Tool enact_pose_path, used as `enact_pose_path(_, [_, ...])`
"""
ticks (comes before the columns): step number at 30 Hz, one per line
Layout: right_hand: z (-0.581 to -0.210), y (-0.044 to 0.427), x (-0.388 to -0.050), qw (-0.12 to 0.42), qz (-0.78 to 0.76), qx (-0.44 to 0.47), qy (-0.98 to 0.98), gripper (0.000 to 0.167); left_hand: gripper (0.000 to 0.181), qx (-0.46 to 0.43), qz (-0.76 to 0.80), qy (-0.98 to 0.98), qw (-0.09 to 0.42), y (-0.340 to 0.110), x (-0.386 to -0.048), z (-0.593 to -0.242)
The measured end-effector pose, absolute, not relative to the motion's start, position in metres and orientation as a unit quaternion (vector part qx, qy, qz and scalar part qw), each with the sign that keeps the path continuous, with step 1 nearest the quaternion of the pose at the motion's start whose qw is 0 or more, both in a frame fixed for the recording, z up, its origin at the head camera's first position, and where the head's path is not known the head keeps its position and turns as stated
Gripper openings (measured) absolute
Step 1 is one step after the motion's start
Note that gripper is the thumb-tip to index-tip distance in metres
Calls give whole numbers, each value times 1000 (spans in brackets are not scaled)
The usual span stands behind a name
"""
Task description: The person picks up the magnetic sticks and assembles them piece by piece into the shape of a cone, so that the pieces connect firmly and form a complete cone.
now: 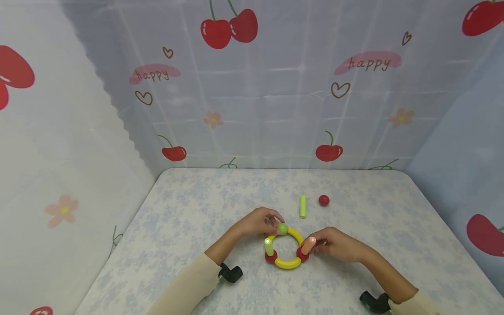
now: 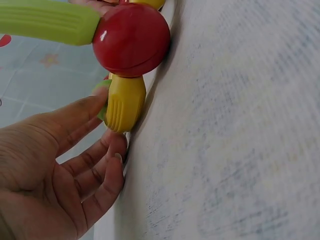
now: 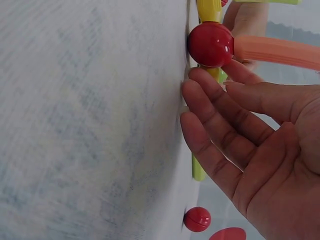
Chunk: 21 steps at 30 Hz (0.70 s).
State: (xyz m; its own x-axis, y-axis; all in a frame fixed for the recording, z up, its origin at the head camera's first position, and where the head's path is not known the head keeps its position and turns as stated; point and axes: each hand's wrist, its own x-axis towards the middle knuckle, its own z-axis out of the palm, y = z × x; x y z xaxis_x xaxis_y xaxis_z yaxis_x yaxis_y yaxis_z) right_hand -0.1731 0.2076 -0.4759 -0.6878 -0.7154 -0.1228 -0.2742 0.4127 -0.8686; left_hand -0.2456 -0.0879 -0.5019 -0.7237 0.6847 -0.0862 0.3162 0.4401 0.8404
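A ring of yellow curved pieces (image 1: 288, 264) joined by balls lies on the table. At its far side my left hand (image 1: 260, 222) pinches the green ball (image 1: 282, 228); the left wrist view shows the thumb against it, partly behind a yellow piece (image 2: 125, 102). My right hand (image 1: 334, 244) is at the ring's right side, fingers loosely bent beside the right red ball (image 3: 211, 45). Its fingertips are close to that ball; firm contact is hard to tell. An orange stick (image 1: 309, 245) stands up from this ball, and a light green stick (image 1: 268, 247) from the left red ball (image 1: 271, 257).
Beyond the ring, a loose light green stick (image 1: 303, 206) and a loose red ball (image 1: 324, 200) lie on the patterned table (image 1: 189, 197). Cherry-printed cloth (image 1: 267, 87) hangs behind the table and at both sides.
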Motion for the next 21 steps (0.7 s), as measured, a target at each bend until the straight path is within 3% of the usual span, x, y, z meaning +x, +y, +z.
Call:
enact_pose_path(15, [-471,207,-170,258,-446,-333,790,23,23,309,419,837,166,-85,-243,-510])
enact_pose_path(21, [-457,206,-186,202,-430,-287,832,22,23,265,431,840,196,-98,-233,-506])
